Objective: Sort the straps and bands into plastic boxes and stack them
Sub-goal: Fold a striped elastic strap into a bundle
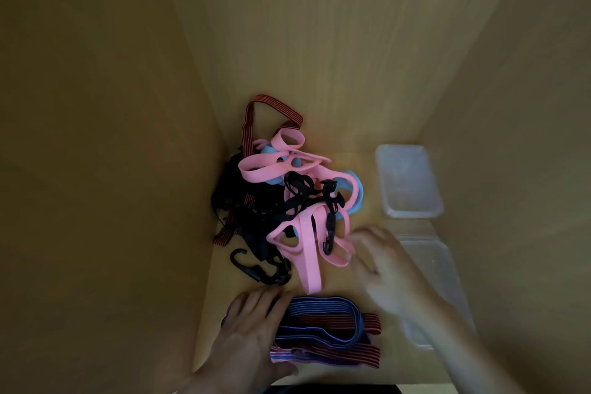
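Note:
A tangled heap lies on the wooden shelf floor: pink bands (307,243), light blue bands (355,192), black straps with hooks (256,221) and a red-black striped strap (271,105). Nearer to me is a flat bundle of blue and red striped straps (332,329). My left hand (252,333) rests on the bundle's left end with fingers spread. My right hand (380,262) is blurred, fingers spread, at the pink bands' right edge, holding nothing I can see. Two clear plastic boxes (407,179) (438,291) stand at the right.
Wooden walls (128,105) close in on the left, back and right of the shelf. The near plastic box is partly behind my right forearm. Bare shelf floor (367,221) shows between the heap and the boxes.

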`<state>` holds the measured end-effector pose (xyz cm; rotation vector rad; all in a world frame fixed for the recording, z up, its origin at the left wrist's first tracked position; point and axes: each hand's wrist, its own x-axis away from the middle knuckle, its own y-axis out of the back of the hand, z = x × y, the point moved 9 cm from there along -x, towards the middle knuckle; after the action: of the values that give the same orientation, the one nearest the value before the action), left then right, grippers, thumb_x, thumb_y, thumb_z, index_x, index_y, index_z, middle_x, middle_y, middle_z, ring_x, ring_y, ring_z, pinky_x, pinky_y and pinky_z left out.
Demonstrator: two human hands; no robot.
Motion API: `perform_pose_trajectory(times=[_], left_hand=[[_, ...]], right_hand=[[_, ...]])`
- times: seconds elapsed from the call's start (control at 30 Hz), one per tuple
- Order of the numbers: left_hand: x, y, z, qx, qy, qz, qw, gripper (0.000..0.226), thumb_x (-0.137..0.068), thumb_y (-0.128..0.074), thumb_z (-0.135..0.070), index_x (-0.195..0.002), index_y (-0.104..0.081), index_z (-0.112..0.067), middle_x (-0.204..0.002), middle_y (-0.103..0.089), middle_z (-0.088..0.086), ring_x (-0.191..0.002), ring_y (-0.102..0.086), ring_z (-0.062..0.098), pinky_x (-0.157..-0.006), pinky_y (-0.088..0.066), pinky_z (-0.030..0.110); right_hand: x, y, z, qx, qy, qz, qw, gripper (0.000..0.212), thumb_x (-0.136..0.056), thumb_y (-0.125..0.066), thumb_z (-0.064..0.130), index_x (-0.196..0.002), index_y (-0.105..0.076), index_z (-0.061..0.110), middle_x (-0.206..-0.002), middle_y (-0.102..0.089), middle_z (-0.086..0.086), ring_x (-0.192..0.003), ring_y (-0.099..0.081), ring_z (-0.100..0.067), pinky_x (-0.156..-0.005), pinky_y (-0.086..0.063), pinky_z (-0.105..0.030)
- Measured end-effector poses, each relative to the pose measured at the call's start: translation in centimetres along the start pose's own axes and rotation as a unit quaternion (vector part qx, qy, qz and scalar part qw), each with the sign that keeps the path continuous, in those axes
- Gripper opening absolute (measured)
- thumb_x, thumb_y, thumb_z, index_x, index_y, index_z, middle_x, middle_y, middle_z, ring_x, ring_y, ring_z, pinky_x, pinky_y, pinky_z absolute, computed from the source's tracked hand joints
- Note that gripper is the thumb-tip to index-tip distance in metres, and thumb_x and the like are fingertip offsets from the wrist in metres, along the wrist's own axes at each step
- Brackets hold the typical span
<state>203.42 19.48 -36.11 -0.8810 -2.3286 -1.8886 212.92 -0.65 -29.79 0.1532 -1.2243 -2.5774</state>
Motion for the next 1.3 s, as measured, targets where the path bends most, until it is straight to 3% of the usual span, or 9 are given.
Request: perform_pose_trajectory(times=[0.17, 0.43, 0.53, 0.63, 0.77, 0.83, 0.9, 1.1, 1.3], left_hand=[[-0.3, 0.5, 0.1, 0.059, 0.017, -0.021, 0.998, 0.107, -0.068, -0.043, -0.091, -0.157, -0.01, -0.042, -0.156, -0.014, -0.023, -0.147, -0.008, 0.005, -0.121, -0.007, 0.03], [0.7, 3.4, 0.4, 0.152, 0.034, -0.125, 0.98, 0.064, -0.09, -0.029, -0.074, -0.147, -0.027, -0.046, -0.144, -0.025, -0.03, -0.136, -0.018, -0.009, -0.113, -0.011, 0.011], [1.4, 4.4, 1.3, 0.192, 0.047, -0.152, 0.968, 0.053, -0.096, -0.041, -0.063, -0.146, -0.034, -0.044, -0.142, -0.028, -0.03, -0.134, -0.021, -0.011, -0.11, -0.015, 0.009], [2.0, 4.9, 2.1, 0.23, 0.061, -0.156, 0.959, 0.048, -0.099, -0.048, -0.054, -0.145, -0.038, -0.042, -0.138, -0.029, -0.032, -0.132, -0.029, -0.007, -0.11, -0.034, 0.02], [2.6, 5.8, 3.0, 0.264, 0.074, -0.175, 0.946, 0.044, -0.099, -0.052, -0.049, -0.141, -0.043, -0.039, -0.137, -0.031, -0.033, -0.126, -0.042, -0.005, -0.102, -0.042, 0.019], [3.0, 6.2, 3.7, 0.277, 0.087, -0.194, 0.937, 0.042, -0.099, -0.053, -0.047, -0.139, -0.046, -0.038, -0.136, -0.036, -0.031, -0.127, -0.039, -0.008, -0.096, -0.036, 0.006], [3.3, 6.3, 4.4, 0.286, 0.102, -0.214, 0.928, 0.042, -0.098, -0.053, -0.049, -0.137, -0.05, -0.035, -0.132, -0.039, -0.033, -0.128, -0.038, -0.01, -0.094, -0.031, 0.001], [4.0, 6.2, 5.9, 0.312, 0.134, -0.249, 0.907, 0.035, -0.098, -0.058, -0.042, -0.132, -0.052, -0.036, -0.131, -0.037, -0.035, -0.129, -0.038, -0.002, -0.096, -0.053, 0.028], [4.9, 7.2, 5.9, 0.29, 0.161, -0.274, 0.903, 0.032, -0.096, -0.057, -0.035, -0.128, -0.054, -0.031, -0.128, -0.044, -0.025, -0.126, -0.041, -0.001, -0.104, -0.035, 0.018]], right_hand=[[-5.2, 3.3, -0.6, -0.028, -0.031, -0.06, 0.997, 0.02, -0.09, -0.063, 0.01, -0.107, -0.069, 0.018, -0.109, -0.06, 0.006, -0.109, -0.053, -0.014, -0.093, -0.04, -0.027], [-10.3, 4.1, 0.1, 0.032, -0.055, -0.066, 0.996, 0.02, -0.089, -0.058, 0.01, -0.105, -0.069, 0.016, -0.11, -0.061, -0.002, -0.104, -0.056, -0.022, -0.082, -0.041, -0.03], [-12.6, 5.4, -0.9, 0.183, -0.076, -0.059, 0.978, 0.026, -0.082, -0.057, 0.006, -0.105, -0.069, 0.009, -0.114, -0.062, -0.013, -0.112, -0.053, -0.036, -0.089, -0.041, -0.038], [-15.0, 5.4, -2.9, 0.294, -0.129, 0.008, 0.947, 0.031, -0.087, -0.061, 0.017, -0.117, -0.069, 0.015, -0.128, -0.059, -0.011, -0.129, -0.045, -0.033, -0.119, -0.022, -0.048], [-17.2, 4.6, -4.3, 0.28, -0.153, 0.074, 0.945, 0.022, -0.088, -0.062, 0.023, -0.107, -0.072, 0.018, -0.121, -0.066, -0.008, -0.128, -0.05, -0.027, -0.122, -0.013, -0.051], [-17.7, 4.2, -3.4, 0.195, -0.14, 0.065, 0.969, 0.021, -0.083, -0.06, 0.014, -0.099, -0.073, 0.019, -0.112, -0.071, -0.006, -0.118, -0.058, -0.028, -0.116, -0.031, -0.044], [-17.9, 3.8, -1.8, 0.108, -0.122, 0.039, 0.986, 0.02, -0.083, -0.058, 0.01, -0.088, -0.07, 0.025, -0.101, -0.072, -0.004, -0.101, -0.064, -0.028, -0.091, -0.05, -0.035], [-17.2, 3.3, 6.0, 0.036, 0.013, -0.08, 0.996, 0.024, -0.089, -0.055, 0.013, -0.104, -0.07, 0.025, -0.112, -0.069, -0.001, -0.1, -0.065, -0.027, -0.088, -0.054, -0.041], [-14.6, -2.4, 15.8, 0.075, 0.199, 0.011, 0.977, 0.016, -0.087, -0.053, 0.007, -0.086, -0.069, 0.011, -0.099, -0.065, -0.002, -0.089, -0.061, -0.026, -0.072, -0.054, -0.042]])
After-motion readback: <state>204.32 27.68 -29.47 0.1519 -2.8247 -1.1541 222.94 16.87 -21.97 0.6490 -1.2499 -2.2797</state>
